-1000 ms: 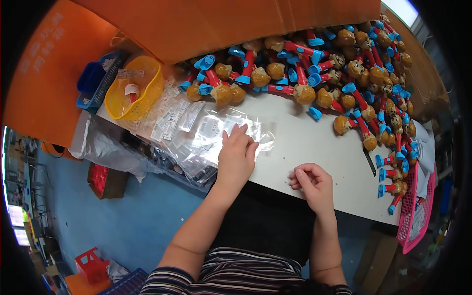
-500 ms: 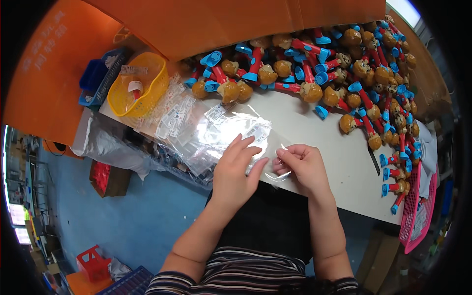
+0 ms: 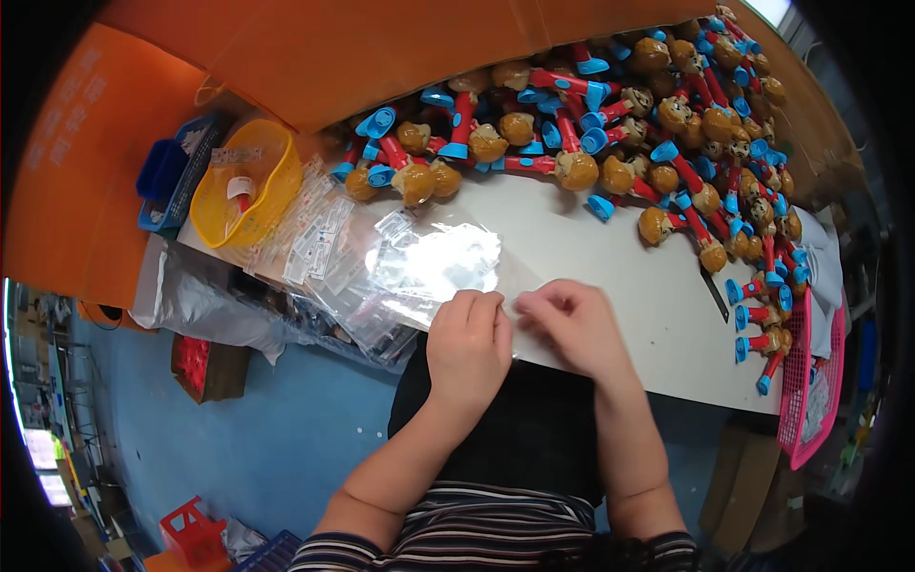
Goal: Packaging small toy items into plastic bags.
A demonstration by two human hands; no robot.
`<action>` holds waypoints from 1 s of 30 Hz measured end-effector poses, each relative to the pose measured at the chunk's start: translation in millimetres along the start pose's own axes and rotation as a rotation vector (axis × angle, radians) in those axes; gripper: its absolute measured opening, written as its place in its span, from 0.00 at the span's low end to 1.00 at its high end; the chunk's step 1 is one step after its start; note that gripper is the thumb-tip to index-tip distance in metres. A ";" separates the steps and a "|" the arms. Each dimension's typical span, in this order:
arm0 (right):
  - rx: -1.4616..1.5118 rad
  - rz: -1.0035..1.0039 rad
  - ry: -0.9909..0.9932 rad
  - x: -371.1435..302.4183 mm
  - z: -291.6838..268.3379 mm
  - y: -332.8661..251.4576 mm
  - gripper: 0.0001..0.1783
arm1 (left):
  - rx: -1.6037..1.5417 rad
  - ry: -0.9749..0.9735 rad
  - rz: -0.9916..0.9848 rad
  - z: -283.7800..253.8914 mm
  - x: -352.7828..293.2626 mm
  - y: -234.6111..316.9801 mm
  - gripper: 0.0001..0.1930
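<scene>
A clear plastic bag [image 3: 510, 272] lies at the front of the white table, on top of a spread of other clear printed bags [image 3: 324, 243]. My left hand [image 3: 467, 348] pinches its near edge between thumb and fingers. Close beside it, my right hand [image 3: 577, 329] has thumb and fingertips drawn together at the same edge, a little blurred. Glare hides part of the plastic. Beyond my hands is a heap of small toy figures [image 3: 577, 172] with brown round heads, red bodies and blue bases.
A yellow basket [image 3: 205, 205] holding a bagged red item and blue bins [image 3: 172, 172] stand at the left. A pink basket [image 3: 791, 419] is at the right edge. Orange board [image 3: 400, 57] walls the back. A box of red pieces [image 3: 205, 367] sits below the table.
My left hand went from spread fingers over the bags to a pinch on the bag's near edge. My right hand moved slightly left, toward it. The view shifted a little.
</scene>
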State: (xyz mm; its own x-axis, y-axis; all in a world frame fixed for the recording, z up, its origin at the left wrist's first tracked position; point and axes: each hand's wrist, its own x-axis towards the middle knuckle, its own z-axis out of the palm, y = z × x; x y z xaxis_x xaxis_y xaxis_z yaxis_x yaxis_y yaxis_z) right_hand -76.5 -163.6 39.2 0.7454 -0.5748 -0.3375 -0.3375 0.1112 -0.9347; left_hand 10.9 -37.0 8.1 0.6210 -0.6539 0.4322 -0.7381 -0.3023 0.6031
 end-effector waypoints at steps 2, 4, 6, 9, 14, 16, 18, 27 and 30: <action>-0.122 -0.242 0.283 2.2 -38.3 19.5 0.07 | -0.020 0.013 0.018 3.4 -0.1 -0.9 0.10; -0.640 -0.408 0.656 8.2 -80.2 4.1 0.08 | -0.059 -0.107 0.038 1.1 -7.1 -7.1 0.11; -1.176 -0.596 0.777 19.7 -130.8 8.8 0.16 | -0.083 -0.102 0.058 5.0 -7.9 -3.9 0.09; -1.368 -0.455 0.629 41.2 -170.0 22.2 0.21 | -0.126 -0.104 0.079 9.0 -8.0 0.5 0.07; -1.401 -0.871 0.547 37.0 -176.6 16.0 0.19 | -0.152 -0.185 0.040 7.4 -9.0 1.3 0.09; -0.992 -0.887 0.532 24.4 -144.3 8.0 0.18 | -0.187 -0.145 0.011 8.0 -10.5 0.1 0.08; -0.429 -0.734 0.422 -1.2 -116.7 5.0 0.14 | -0.180 -0.146 0.007 9.4 -10.2 -1.4 0.08; -0.945 -0.525 0.139 -56.0 -48.6 9.7 0.20 | -0.237 -0.138 -0.005 9.4 8.4 7.8 0.05; -1.066 -0.622 0.163 -61.6 -48.7 15.6 0.23 | -0.283 -0.086 -0.020 10.5 9.0 6.8 0.05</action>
State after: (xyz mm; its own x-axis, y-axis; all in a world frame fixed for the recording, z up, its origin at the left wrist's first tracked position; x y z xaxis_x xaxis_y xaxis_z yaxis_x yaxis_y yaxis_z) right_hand -155.7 -165.9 50.9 0.8917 -0.3965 0.2184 -0.3080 -0.8850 -0.3492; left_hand 8.7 -52.3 9.1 0.6016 -0.7095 0.3671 -0.6152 -0.1183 0.7794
